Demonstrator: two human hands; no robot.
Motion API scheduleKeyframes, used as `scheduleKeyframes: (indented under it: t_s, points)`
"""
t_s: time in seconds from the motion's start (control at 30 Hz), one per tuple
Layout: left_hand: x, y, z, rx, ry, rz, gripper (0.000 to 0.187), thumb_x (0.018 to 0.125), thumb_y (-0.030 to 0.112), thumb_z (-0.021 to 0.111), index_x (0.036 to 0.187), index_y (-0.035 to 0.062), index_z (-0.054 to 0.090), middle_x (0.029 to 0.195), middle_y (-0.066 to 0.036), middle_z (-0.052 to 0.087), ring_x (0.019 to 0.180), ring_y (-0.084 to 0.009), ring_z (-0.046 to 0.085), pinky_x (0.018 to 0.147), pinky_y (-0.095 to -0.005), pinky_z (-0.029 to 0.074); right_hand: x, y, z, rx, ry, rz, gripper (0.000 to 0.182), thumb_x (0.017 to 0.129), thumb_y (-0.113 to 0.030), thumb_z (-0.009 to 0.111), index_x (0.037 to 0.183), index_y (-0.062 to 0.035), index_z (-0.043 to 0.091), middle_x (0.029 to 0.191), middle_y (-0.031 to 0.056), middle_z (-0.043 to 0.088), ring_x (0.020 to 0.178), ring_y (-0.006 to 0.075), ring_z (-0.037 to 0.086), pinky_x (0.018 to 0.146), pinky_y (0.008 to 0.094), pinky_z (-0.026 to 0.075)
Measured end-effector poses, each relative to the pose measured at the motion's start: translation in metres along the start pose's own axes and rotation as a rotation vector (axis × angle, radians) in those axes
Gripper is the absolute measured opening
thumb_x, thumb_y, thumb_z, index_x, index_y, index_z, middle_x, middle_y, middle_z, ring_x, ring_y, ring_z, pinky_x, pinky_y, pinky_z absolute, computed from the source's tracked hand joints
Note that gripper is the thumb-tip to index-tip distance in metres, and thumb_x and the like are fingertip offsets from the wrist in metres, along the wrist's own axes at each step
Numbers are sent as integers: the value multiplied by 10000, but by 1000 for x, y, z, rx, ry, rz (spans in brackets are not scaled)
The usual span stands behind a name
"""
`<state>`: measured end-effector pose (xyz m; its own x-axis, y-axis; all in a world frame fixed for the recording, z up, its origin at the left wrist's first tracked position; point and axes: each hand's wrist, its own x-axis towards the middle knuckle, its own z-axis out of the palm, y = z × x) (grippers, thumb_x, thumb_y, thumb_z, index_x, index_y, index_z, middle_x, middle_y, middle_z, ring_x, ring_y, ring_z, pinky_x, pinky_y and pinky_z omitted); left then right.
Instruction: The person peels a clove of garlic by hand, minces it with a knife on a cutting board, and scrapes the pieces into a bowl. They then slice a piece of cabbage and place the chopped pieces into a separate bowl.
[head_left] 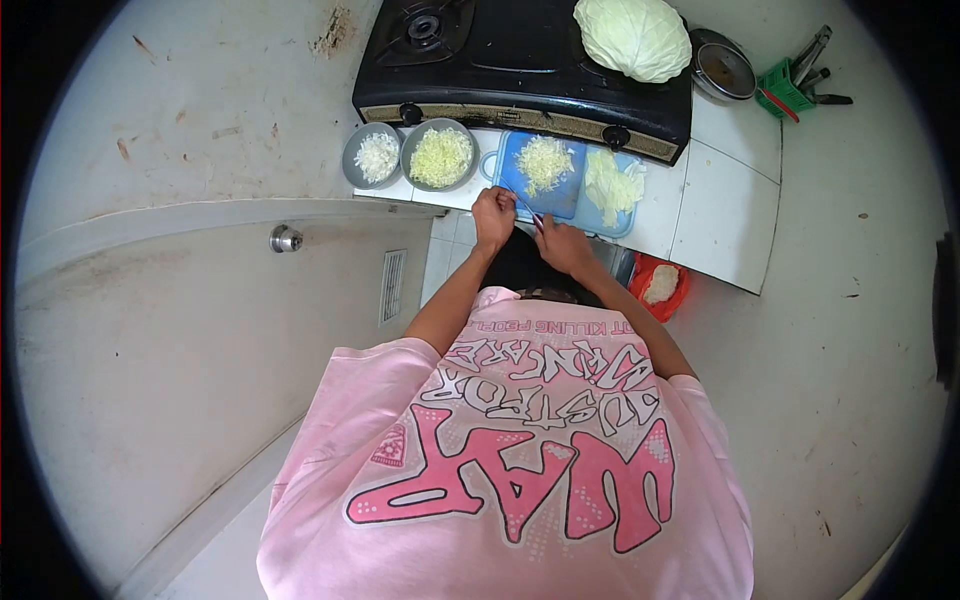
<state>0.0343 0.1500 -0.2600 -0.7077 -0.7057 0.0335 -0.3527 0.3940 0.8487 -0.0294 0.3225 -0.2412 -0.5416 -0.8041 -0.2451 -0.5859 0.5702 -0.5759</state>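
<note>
My right hand (562, 245) is closed around the dark reddish handle of a knife (538, 221). The blade points up and left, toward my left hand (494, 214). That hand is closed at the near left edge of a blue cutting board (562, 206), fingers bent close to the blade; what they hold, if anything, is too small to make out. Finely chopped cabbage (545, 163) is heaped on the board's darker left part. Pale cabbage leaves (614, 187) lie on its lighter right side.
Left of the board stand a grey bowl (405, 170) of chopped cabbage and another grey bowl (350, 172) of white pieces. Behind is a black gas stove (510, 45) bearing a cabbage head (634, 38). A metal pan (724, 70), green utensil basket (783, 90) and red bag (672, 300) are rightward.
</note>
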Motion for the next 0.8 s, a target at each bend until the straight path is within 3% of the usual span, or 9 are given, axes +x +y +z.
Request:
scheduleKeyframes:
  t_s: [0.27,0.37,0.57,0.8]
  points:
    - [1,-1,-5,57,-44,84,62,865,-43,643,875,-35,704,796,-193,665,679,-309,670,660,-393,536,16,-2,9,-36,47,-23,309,995,-261,539,1102,28,527,710,240,686,655,446,695,619,559,566]
    - [1,0,-5,7,-60,35,73,877,-42,635,915,-30,696,815,-206,669,723,-345,670,690,-424,537,14,1,3,-51,59,-49,310,996,-264,538,1096,29,527,710,235,688,648,443,694,614,551,568]
    - [0,14,-21,137,-161,165,86,896,-32,617,937,-24,692,826,-217,680,826,-380,666,750,-453,531,7,7,-7,-49,35,-19,326,991,-287,549,1081,25,535,708,234,685,647,442,693,615,548,569]
    - [6,16,-24,138,-163,142,94,903,27,651,929,-18,730,832,-218,691,739,-340,686,705,-422,543,5,3,-10,-1,15,-42,324,981,-280,551,1079,29,543,738,257,685,694,454,697,657,557,573]
